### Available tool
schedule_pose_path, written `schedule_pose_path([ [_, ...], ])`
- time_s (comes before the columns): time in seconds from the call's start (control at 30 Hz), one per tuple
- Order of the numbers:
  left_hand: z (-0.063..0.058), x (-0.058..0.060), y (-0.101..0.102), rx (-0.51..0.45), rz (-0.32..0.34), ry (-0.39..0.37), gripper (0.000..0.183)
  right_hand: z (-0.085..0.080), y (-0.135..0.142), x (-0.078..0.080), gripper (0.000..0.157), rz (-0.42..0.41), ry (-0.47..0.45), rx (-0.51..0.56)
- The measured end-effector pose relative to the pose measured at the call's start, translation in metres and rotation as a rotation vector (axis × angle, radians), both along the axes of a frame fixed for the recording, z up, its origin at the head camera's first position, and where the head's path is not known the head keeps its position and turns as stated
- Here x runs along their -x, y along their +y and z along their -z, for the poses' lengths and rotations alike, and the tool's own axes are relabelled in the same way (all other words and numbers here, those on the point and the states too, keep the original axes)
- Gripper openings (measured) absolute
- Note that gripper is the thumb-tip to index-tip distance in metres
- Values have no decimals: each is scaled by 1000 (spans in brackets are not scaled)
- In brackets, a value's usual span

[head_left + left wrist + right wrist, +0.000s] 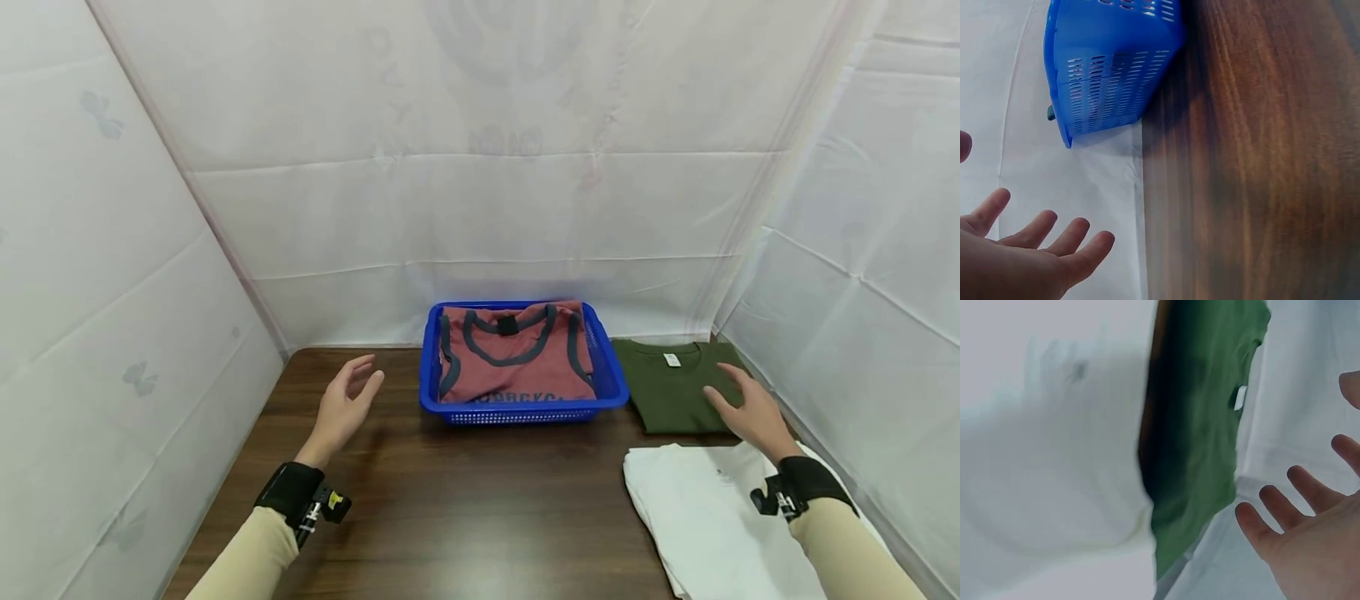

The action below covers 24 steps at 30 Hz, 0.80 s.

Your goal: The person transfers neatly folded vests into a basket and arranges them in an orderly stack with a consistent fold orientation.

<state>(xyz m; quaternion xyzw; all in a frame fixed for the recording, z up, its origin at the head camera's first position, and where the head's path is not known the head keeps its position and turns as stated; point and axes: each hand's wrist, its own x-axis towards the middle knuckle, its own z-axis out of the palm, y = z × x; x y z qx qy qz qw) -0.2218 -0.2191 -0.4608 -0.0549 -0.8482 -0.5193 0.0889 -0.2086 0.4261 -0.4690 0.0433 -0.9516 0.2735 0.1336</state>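
A blue plastic basket [525, 408] stands at the back of the table with a folded red shirt [517, 367] in it; the shirt has dark grey trim and a black neck label. To the basket's left my left hand [347, 408] hovers over the table, fingers loosely bent and holding nothing. My right hand [753, 417] is above the right part of a folded dark green T-shirt [667, 387], its fingers spread and apart from the cloth in the right wrist view. Nearer to me, under the right wrist, lies a pile of white cloth [705, 508].
The brown wooden table [480, 508] stretches between the arms. White sheeting [480, 208] hangs behind it and along both sides, close to the table's back edge and to the green T-shirt.
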Motion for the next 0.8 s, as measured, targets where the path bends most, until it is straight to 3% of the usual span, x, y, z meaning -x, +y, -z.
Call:
schedule_pose_path([
  [0.5,8,-21,-3,31,-5,-16,52,26,43,-32,74,-11,-186,-123],
  [0.8,10,-26,-6,6,3,-24,53,23,67,-38,79,-24,-269,-187],
])
